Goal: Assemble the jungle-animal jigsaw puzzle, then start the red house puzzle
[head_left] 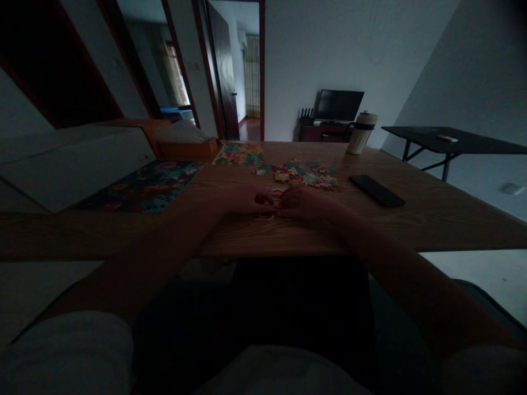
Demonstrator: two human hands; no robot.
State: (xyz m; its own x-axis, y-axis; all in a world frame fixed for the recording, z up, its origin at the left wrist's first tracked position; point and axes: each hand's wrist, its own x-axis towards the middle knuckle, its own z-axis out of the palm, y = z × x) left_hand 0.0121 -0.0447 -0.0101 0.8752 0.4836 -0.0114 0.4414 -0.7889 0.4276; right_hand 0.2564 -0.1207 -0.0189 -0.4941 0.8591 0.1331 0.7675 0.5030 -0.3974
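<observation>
Both hands meet over the wooden table, close to its front edge, at a few colourful jigsaw puzzle pieces [278, 193]. My left hand [247, 199] has its fingers curled and closed on the pieces from the left. From the right, my right hand [307, 203] pinches at the same pieces, its fingertips almost touching the left ones. The fingers and the dim light hide much of what lies between them. Just beyond the hands spreads a loose pile of puzzle pieces [304, 174].
A black phone [376, 190] lies to the right, with a light tumbler [362, 133] behind it. At the left are a dark printed sheet [144, 184], a large white box [78, 164] and an orange box [187, 149]. A colourful picture sheet [239, 154] lies at the back.
</observation>
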